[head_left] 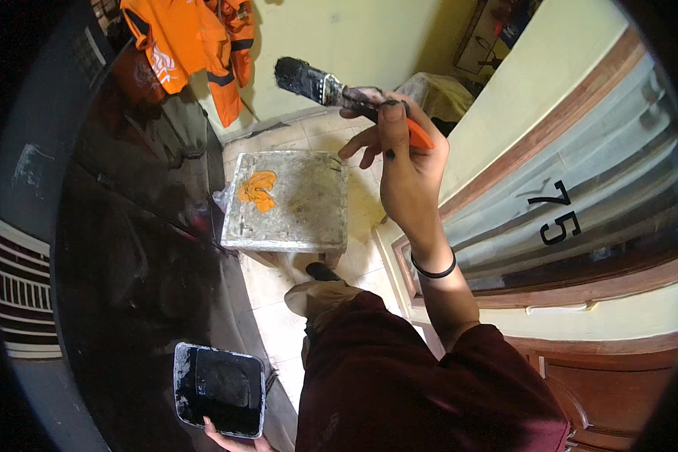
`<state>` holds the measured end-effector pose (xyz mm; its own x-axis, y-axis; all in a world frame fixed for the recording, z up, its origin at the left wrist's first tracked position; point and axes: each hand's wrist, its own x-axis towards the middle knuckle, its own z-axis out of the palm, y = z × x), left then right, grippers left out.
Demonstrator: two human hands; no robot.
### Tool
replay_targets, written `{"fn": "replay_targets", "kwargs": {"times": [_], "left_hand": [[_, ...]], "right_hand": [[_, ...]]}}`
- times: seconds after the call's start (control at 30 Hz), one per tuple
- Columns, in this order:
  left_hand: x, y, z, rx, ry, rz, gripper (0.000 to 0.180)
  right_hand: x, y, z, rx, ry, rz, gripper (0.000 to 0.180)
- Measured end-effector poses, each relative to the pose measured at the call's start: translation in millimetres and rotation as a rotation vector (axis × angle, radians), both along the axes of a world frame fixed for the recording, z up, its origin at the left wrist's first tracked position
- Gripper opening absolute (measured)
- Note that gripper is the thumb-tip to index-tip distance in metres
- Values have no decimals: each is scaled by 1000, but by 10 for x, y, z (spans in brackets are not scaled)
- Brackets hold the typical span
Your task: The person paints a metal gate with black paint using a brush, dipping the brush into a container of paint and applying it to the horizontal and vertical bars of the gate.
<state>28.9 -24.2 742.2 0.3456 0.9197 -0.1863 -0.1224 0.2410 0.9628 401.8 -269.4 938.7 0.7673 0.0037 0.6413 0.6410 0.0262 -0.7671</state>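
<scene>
My right hand (pixel 412 154), raised at the upper middle, is closed round the orange and dark handle of a paintbrush (pixel 309 80). The bristles point left and are coated black, and dark smears show on my fingers. At the lower left, my left hand (pixel 237 443) grips the near edge of a rectangular plastic tub (pixel 184 380) of black paint (pixel 226 380). One finger shows against the tub's rim; the others are partly hidden. The brush is well apart from the tub.
Ahead stands a low, stained table (pixel 301 203) with a crumpled orange cloth (pixel 258 190) on it. A glossy dark panel (pixel 135 248) runs along the left. Orange clothing (pixel 181 45) hangs at the back. A wood-framed window (pixel 580 203) is close on the right.
</scene>
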Motion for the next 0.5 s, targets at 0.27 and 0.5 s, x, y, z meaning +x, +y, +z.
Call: {"fn": "replay_targets", "kwargs": {"times": [0.27,0.5], "left_hand": [[335,24,91,-380,-134,113,72],[161,109,-296,-606,-357,144,64]], "right_hand": [[103,95,-226,96,-29,-10,46],[265,660,-525,2,5,-20,61]]}}
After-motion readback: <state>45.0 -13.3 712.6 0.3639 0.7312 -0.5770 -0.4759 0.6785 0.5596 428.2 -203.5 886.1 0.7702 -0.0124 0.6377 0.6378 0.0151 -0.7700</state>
